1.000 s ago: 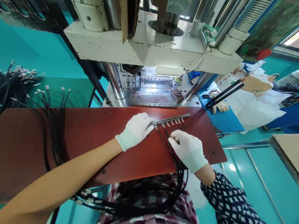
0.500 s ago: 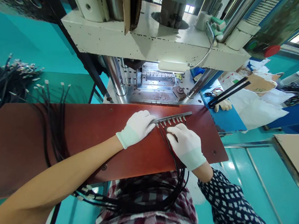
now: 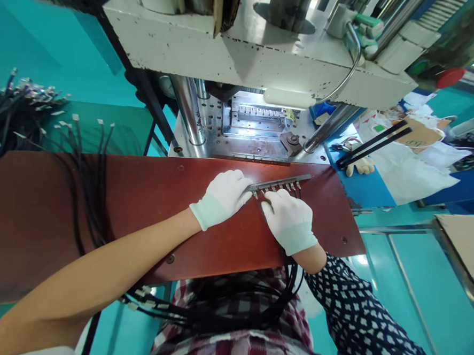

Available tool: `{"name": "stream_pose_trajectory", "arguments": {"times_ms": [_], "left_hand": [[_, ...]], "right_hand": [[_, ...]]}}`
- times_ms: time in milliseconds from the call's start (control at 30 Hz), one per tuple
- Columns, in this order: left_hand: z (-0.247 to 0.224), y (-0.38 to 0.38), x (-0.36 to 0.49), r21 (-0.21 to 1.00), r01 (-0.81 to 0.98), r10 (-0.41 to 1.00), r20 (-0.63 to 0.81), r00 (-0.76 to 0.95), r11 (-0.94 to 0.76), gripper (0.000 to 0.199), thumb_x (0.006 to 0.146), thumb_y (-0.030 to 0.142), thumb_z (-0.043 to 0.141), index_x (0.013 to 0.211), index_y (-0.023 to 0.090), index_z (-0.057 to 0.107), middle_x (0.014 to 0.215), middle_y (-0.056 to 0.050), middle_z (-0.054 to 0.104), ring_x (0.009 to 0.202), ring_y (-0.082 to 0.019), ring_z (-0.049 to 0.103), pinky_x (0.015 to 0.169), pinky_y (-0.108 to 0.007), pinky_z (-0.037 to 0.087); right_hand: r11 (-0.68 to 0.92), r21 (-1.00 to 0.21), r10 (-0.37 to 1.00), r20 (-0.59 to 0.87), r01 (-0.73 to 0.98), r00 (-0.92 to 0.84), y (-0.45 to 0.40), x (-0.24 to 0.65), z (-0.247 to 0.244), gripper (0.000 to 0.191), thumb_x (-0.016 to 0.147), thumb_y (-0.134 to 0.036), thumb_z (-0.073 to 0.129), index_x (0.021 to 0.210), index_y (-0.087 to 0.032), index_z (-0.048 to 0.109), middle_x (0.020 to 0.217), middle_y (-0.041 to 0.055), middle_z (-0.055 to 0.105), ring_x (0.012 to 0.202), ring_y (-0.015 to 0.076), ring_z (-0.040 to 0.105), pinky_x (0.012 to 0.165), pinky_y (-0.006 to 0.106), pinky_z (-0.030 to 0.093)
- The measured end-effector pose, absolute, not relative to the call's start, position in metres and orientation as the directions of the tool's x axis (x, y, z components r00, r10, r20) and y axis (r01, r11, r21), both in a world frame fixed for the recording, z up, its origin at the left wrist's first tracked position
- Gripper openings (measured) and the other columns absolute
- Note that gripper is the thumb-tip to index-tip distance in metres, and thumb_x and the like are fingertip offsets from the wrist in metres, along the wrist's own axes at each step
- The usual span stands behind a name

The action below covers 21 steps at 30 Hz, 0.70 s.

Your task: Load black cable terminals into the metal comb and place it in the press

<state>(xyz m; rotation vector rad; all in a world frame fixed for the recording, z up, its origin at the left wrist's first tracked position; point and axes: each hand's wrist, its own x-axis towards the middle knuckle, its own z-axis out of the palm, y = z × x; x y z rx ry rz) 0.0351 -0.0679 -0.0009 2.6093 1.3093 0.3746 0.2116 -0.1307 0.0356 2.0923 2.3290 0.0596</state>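
Observation:
My left hand [image 3: 227, 194], in a white glove, is closed on the left end of a thin grey metal bar [image 3: 287, 180]. Several small metal connectors [image 3: 288, 186] stick out along the near side of the bar, with black cables on them. My right hand [image 3: 289, 215], gloved too, is at the connectors in the middle of the bar with its fingers bent in a pinch, and a cable end there is mostly hidden under it. From below that hand the black cables [image 3: 290, 288] hang over the board's near edge and loop across my lap.
The red-brown board [image 3: 139, 203] lies before a press with a white beam [image 3: 248, 60] and a metal die [image 3: 256, 120]. Black cables [image 3: 87, 190] lie across the board's left part, and a cable pile [image 3: 19, 116] is farther left. A glove [image 3: 361, 166] lies on the blue table [image 3: 375, 183].
My right hand has moved slightly left and up, closer to the bar, covering more of the connectors and cables. My left hand keeps hold of the bar. The camera view has shifted a little.

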Motion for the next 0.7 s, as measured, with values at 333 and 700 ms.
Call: {"name": "stream_pose_trajectory", "arguments": {"times_ms": [333, 700], "left_hand": [[0.002, -0.068, 0.035, 0.294, 0.756, 0.807, 0.116, 0.579, -0.585, 0.036, 0.098, 0.037, 0.042, 0.114, 0.016, 0.065, 0.101, -0.011, 0.061, 0.093, -0.025, 0.056, 0.085, -0.038, 0.043], [0.003, -0.070, 0.033, 0.298, 0.761, 0.812, 0.105, 0.574, -0.577, 0.035, 0.097, 0.037, 0.043, 0.115, 0.017, 0.065, 0.102, -0.010, 0.061, 0.094, -0.026, 0.057, 0.086, -0.039, 0.045]], "right_hand": [[0.082, -0.001, 0.992, 0.094, 0.997, -0.081, -0.122, 0.213, 0.029, 0.022, 0.097, -0.034, 0.048, 0.101, -0.024, 0.067, 0.095, 0.0018, 0.066, 0.072, 0.0171, 0.060, 0.062, 0.031, 0.028], [0.152, -0.372, 0.988, 0.030, 0.915, -0.152, -0.116, 0.224, 0.036, 0.016, 0.090, -0.024, 0.056, 0.087, -0.023, 0.071, 0.094, 0.0005, 0.069, 0.082, 0.0162, 0.063, 0.069, 0.028, 0.039]]}}
